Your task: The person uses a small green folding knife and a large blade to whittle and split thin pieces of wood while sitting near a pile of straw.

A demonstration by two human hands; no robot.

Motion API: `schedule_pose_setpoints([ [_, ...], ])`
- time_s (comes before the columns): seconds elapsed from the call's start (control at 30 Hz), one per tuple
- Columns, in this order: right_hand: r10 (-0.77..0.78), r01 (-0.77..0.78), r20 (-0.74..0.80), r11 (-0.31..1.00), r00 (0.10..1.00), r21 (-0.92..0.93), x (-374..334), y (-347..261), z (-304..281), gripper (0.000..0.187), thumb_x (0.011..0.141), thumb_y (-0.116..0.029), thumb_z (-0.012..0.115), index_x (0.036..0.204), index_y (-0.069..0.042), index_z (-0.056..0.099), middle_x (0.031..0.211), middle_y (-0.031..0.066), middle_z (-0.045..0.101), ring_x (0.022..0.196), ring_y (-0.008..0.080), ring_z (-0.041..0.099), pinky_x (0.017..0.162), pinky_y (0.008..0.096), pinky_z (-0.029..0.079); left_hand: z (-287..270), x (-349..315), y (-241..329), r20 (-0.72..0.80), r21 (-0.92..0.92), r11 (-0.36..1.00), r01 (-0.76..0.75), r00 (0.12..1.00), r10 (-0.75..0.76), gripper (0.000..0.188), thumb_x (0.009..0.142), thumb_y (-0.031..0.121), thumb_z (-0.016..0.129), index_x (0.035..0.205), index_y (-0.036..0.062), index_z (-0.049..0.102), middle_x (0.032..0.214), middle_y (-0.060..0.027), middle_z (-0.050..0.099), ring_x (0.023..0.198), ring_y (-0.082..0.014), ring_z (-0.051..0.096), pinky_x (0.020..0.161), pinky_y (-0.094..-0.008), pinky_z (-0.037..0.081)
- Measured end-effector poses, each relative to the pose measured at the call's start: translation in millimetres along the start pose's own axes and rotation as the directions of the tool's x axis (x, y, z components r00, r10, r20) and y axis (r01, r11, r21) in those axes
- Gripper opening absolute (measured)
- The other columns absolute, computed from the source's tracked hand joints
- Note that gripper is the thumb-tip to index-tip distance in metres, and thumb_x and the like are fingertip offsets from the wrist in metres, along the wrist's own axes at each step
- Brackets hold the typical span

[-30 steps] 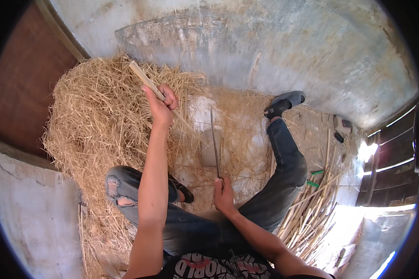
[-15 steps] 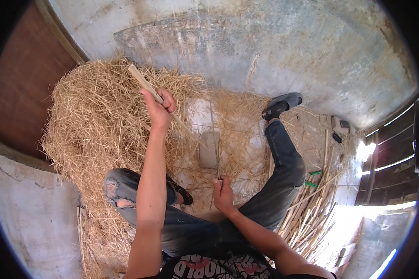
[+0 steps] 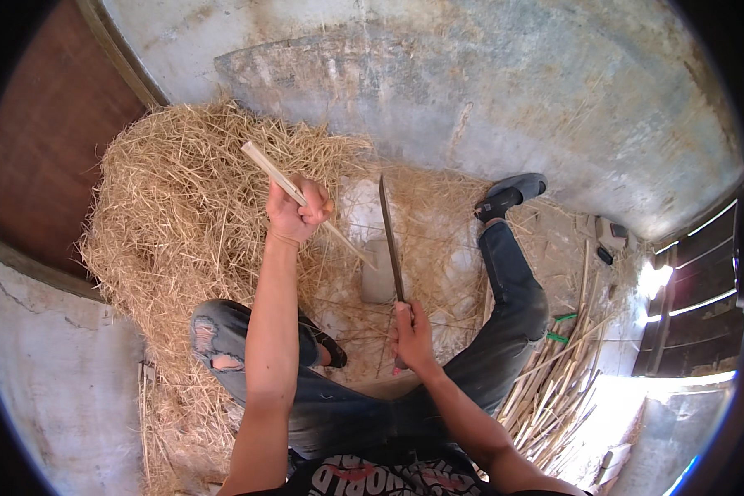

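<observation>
My left hand (image 3: 300,211) is wrapped round a pale wooden stick (image 3: 266,165), which slants from the upper left down toward the block between my feet. The stick looks split and tapers to a thin lower end. My right hand (image 3: 413,335) grips the handle of a long, dark-bladed knife (image 3: 390,236). Its blade points away from me and stands a little to the right of the stick's lower end, apart from it. Beneath both lies a grey rectangular block (image 3: 378,285) on the straw-strewn floor.
A big heap of straw (image 3: 174,190) fills the left side against a brown panel (image 3: 50,140). On the right lie many thin sticks (image 3: 546,384) with green ties (image 3: 559,337). A grey wall (image 3: 471,91) rises ahead. My bent legs (image 3: 508,289) frame the work spot.
My left hand has come down and slightly right with the stick. My right hand has turned the knife, so the broad side of its blade shows more, and moved slightly right.
</observation>
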State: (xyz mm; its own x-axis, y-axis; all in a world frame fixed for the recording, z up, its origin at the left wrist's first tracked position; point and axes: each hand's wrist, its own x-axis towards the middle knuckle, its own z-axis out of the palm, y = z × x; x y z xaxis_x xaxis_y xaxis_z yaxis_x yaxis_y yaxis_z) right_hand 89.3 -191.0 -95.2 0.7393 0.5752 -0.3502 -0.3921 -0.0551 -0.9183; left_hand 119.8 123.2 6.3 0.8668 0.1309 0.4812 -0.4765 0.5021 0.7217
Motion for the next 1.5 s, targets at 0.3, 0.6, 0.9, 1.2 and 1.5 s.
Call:
schedule_pose_setpoints([
  [0.3,0.428,-0.415,0.123,0.902,0.895,-0.120,-16,-6,-33,0.032,0.106,-0.041,0.051,0.105,-0.009,0.048,0.063,0.0012,0.045,0.042,0.0117,0.044,0.039,0.0301,0.040,-4,4,-14,0.248,-0.180,0.973,0.142,0.964,-0.095,0.086,0.081,0.082,0.058,0.054,-0.0006,0.061,0.042,0.0055,0.027,0.035,-0.0077,0.022,0.035,-0.0252,0.016],
  [0.6,-0.047,0.051,-0.028,0.983,0.999,0.175,-17,-61,-26,0.036,0.105,-0.038,0.052,0.118,-0.005,0.052,0.062,0.0010,0.048,0.044,0.0111,0.046,0.039,0.0277,0.040,-9,4,-8,0.307,-0.196,0.967,0.161,0.947,-0.096,0.085,0.079,0.081,0.061,0.054,0.0002,0.062,0.041,0.0054,0.029,0.033,-0.0071,0.022,0.034,-0.0256,0.015],
  [0.9,0.200,-0.185,0.061,0.962,0.978,-0.199,7,-43,-46,0.030,0.106,-0.034,0.050,0.115,-0.005,0.054,0.058,0.0019,0.048,0.041,0.0108,0.048,0.038,0.0300,0.040,-3,6,-10,0.392,-0.185,0.955,0.232,0.909,-0.145,0.080,0.089,0.073,0.056,0.052,0.0028,0.061,0.038,0.0031,0.031,0.031,-0.0094,0.025,0.032,-0.0268,0.016],
  [1.2,-0.140,0.133,-0.011,0.957,0.990,-0.258,-12,-9,-31,0.020,0.105,-0.026,0.052,0.108,-0.006,0.053,0.065,0.0027,0.051,0.046,0.0136,0.051,0.039,0.0293,0.041,6,25,-21,0.353,-0.145,0.963,0.228,0.921,-0.165,0.080,0.092,0.073,0.050,0.050,0.0051,0.056,0.038,0.0004,0.030,0.030,-0.0105,0.023,0.031,-0.0280,0.015],
  [1.5,0.248,-0.235,0.065,0.957,0.967,-0.168,-29,-2,-49,0.033,0.103,-0.037,0.057,0.107,-0.005,0.052,0.061,0.0036,0.049,0.043,0.0130,0.048,0.039,0.0313,0.042,-13,8,-12,0.283,-0.128,0.987,0.096,0.957,-0.056,0.077,0.081,0.079,0.060,0.056,0.0058,0.061,0.045,0.0071,0.035,0.038,-0.0058,0.030,0.036,-0.0230,0.021],
])
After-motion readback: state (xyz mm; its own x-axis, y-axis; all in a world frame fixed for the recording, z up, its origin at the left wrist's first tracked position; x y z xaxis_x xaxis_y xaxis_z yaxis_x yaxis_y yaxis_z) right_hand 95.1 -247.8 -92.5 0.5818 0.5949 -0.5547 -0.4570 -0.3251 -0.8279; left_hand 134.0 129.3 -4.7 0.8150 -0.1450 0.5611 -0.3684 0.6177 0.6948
